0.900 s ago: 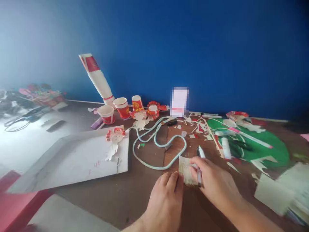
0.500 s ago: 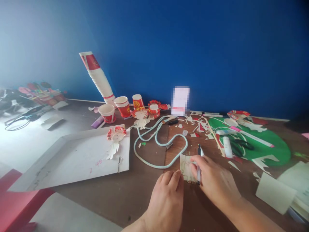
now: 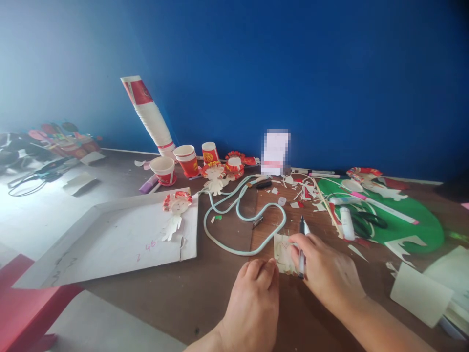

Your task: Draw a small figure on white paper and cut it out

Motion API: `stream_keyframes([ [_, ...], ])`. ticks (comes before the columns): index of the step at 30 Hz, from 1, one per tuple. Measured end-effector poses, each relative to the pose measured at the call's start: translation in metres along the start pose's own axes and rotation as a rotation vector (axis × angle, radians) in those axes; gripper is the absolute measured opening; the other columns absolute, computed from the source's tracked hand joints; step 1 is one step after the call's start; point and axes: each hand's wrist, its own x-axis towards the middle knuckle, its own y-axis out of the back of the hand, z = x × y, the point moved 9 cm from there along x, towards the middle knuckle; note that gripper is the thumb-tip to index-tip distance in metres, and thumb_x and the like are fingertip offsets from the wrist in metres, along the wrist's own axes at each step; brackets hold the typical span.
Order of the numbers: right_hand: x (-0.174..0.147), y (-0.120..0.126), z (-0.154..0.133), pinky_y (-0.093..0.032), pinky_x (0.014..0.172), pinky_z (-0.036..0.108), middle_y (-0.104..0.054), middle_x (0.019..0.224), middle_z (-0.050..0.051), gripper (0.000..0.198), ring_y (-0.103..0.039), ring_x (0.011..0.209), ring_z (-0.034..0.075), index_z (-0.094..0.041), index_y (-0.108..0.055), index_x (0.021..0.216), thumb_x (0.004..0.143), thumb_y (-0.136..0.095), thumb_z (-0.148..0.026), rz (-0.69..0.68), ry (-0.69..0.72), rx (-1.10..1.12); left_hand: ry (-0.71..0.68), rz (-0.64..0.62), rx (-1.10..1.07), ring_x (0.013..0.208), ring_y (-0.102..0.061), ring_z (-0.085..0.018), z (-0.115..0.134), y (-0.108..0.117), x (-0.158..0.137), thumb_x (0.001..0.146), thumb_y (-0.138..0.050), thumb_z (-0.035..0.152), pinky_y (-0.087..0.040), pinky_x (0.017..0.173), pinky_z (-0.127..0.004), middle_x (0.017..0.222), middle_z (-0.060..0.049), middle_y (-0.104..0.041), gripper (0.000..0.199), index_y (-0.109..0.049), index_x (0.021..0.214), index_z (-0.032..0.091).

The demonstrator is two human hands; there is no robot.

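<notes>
A black-and-white marker pen [image 3: 301,244] is gripped in my right hand [image 3: 322,266], its lower end down at a small pale piece of paper [image 3: 283,252]. Faint lines show on that paper, which lies flat on the brown table. My left hand [image 3: 252,298] rests at the paper's left edge with its fingers curled together, pressing it down; the fingertips are mostly hidden. Beyond both hands lies a looped light-blue cord [image 3: 245,253]. To the left, a cut-paper figure with a red fringed head [image 3: 177,201] lies on a white box lid [image 3: 110,244].
Paper cups [image 3: 163,171] and a tall leaning cup stack [image 3: 150,117] stand near the blue wall. More paper figures [image 3: 213,178] lie beside them. At right, a green round sheet [image 3: 421,220] carries scissors [image 3: 370,219], a glue stick [image 3: 346,223] and a pink-capped marker [image 3: 388,208]. Paper scraps surround it.
The view has shifted very slightly. Both hands, the marker pen and the paper stay in nearly the same places.
</notes>
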Motion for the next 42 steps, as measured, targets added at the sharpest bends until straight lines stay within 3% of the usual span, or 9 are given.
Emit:
stream_keyframes([
  [7,0.001,0.001,0.001,-0.027,0.047,0.027,-0.069,0.079,-0.001,0.012,-0.065,0.061,0.018,-0.027,-0.062,0.094,0.091,-0.051,-0.025,-0.011,-0.018,-0.009,0.016,0.075,-0.118,0.118,-0.054,-0.022,-0.001,0.012,-0.001,0.097,-0.034,0.026,-0.043,0.104,-0.033,0.131,-0.010,-0.061,0.043,-0.056,0.130,0.008],
  [15,0.001,-0.001,0.003,-0.034,0.047,0.027,-0.072,0.086,0.000,0.017,-0.067,0.061,0.018,-0.028,-0.064,0.097,0.091,-0.049,-0.023,-0.039,-0.037,-0.004,-0.106,0.006,-0.114,0.141,-0.034,-0.020,0.011,0.011,0.008,0.100,-0.033,0.036,-0.023,0.120,-0.040,0.149,-0.003,-0.045,0.051,-0.040,0.145,0.015],
  [22,-0.002,0.001,0.010,-0.041,0.050,0.027,-0.073,0.090,0.000,0.017,-0.071,0.070,0.019,-0.027,-0.064,0.102,0.092,-0.052,-0.031,0.014,-0.048,0.039,-0.055,-0.121,-0.180,0.135,-0.044,-0.022,0.009,0.000,0.011,0.100,-0.032,0.043,-0.023,0.120,-0.044,0.143,-0.005,-0.053,0.051,-0.048,0.139,0.014],
  [33,-0.016,0.012,0.030,-0.044,0.057,0.026,-0.073,0.096,0.000,0.021,-0.070,0.077,0.018,-0.028,-0.065,0.109,0.092,-0.053,-0.032,0.091,-0.047,0.117,-0.030,-0.148,-0.206,0.137,-0.042,-0.020,0.007,0.004,0.012,0.101,-0.031,0.040,-0.018,0.121,-0.044,0.144,-0.005,-0.052,0.048,-0.048,0.139,0.017],
  [38,-0.020,0.021,0.024,-0.044,0.063,0.025,-0.074,0.098,0.001,0.021,-0.071,0.079,0.016,-0.027,-0.063,0.111,0.095,-0.049,-0.028,0.104,0.052,0.262,-0.040,-0.160,-0.167,0.137,-0.041,-0.019,0.007,0.004,0.012,0.101,-0.030,0.041,-0.017,0.122,-0.044,0.144,-0.003,-0.051,0.048,-0.047,0.140,0.018],
  [42,-0.024,0.021,0.022,-0.043,0.056,0.024,-0.074,0.081,-0.001,0.018,-0.069,0.065,0.014,-0.026,-0.062,0.106,0.095,-0.049,-0.027,0.025,0.089,0.324,-0.073,-0.173,-0.119,0.139,-0.038,-0.019,0.009,0.006,0.013,0.101,-0.030,0.041,-0.016,0.122,-0.046,0.143,-0.003,-0.052,0.048,-0.048,0.139,0.018],
])
